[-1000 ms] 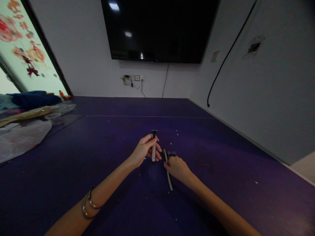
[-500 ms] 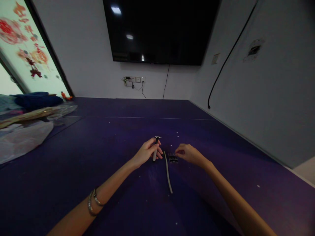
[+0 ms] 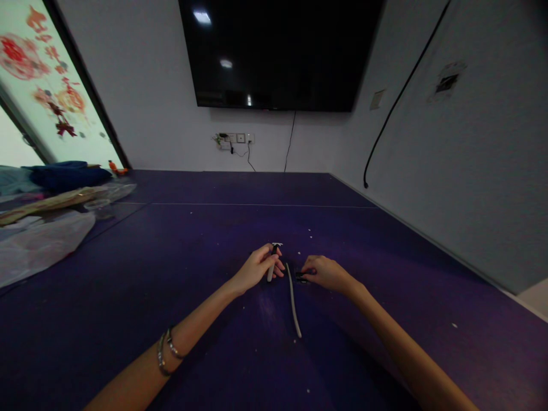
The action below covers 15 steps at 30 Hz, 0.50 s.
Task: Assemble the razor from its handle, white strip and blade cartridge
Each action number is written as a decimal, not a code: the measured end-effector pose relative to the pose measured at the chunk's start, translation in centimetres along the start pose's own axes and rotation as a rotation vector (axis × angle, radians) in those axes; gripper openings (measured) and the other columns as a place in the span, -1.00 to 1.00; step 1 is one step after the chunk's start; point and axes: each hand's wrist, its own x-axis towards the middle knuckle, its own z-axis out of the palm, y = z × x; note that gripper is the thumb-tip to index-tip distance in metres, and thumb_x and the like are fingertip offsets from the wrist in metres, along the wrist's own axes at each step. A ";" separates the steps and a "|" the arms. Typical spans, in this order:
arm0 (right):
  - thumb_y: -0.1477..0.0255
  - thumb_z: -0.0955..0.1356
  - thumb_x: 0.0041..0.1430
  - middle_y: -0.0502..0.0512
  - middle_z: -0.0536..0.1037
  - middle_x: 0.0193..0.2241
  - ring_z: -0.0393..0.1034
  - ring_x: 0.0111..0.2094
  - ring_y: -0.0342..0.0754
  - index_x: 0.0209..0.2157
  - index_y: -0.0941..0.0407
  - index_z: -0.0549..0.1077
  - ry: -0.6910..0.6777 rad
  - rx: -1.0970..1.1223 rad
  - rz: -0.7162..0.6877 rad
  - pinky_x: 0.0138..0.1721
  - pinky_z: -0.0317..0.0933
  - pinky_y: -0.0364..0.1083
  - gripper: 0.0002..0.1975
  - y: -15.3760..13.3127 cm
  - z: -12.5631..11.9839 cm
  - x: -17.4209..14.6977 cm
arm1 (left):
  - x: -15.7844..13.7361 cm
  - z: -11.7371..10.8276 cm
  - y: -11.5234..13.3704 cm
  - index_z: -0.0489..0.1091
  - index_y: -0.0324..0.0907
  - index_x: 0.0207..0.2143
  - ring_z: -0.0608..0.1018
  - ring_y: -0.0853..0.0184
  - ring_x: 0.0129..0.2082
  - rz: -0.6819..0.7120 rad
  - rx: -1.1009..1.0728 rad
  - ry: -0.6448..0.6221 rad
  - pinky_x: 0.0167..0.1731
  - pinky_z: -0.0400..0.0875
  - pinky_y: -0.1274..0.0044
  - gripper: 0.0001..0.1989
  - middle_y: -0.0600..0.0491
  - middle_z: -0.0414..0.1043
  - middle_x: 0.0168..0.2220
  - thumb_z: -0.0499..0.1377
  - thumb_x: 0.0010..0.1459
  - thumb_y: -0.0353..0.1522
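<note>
My left hand (image 3: 262,265) is closed round the pale handle of a T-shaped razor (image 3: 271,270), held upright with its thin metallic head on top. Just right of it, a slim pale grey strip or tube (image 3: 293,302), slightly curved, lies lengthwise on the purple surface. Beyond the strip is a small flat black case (image 3: 301,278), its right part covered by my right hand (image 3: 324,270). Thumb and forefinger of that hand are pinched together over the case; whether they grip it or some small piece from it is hidden.
The purple surface (image 3: 192,257) has small white specks scattered over it. At the far left lie a clear plastic bag (image 3: 47,242) and dark blue cloth (image 3: 68,176). A large television (image 3: 278,57) hangs on the wall, and a black cable (image 3: 394,108) dangles at the right.
My right hand has moved slightly left and lower, so its fingers now cover more of the black case. My left hand with the razor is nearly still.
</note>
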 end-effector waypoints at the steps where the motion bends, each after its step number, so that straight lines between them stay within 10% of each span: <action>1: 0.34 0.29 0.07 0.05 0.50 -0.29 0.37 -0.30 -0.10 -0.30 0.02 0.54 0.002 -0.011 -0.001 -0.32 0.17 -0.18 -0.79 -0.1 0.0 0.0 | 0.0 0.0 -0.1 0.21 -0.22 -0.28 0.54 0.38 -0.49 0.000 -0.002 -0.002 -0.46 0.39 0.58 -0.88 0.01 0.45 -0.43 0.05 0.15 -0.35; 15: 0.34 0.28 0.09 0.06 0.50 -0.27 0.39 -0.28 -0.07 -0.29 0.03 0.53 -0.018 -0.100 -0.009 -0.30 0.19 -0.17 -0.79 -0.2 0.2 0.0 | 0.2 -0.1 -0.8 0.20 -0.21 -0.27 0.54 0.39 -0.49 0.004 0.012 -0.023 -0.48 0.37 0.57 -0.83 0.03 0.44 -0.43 0.06 0.15 -0.29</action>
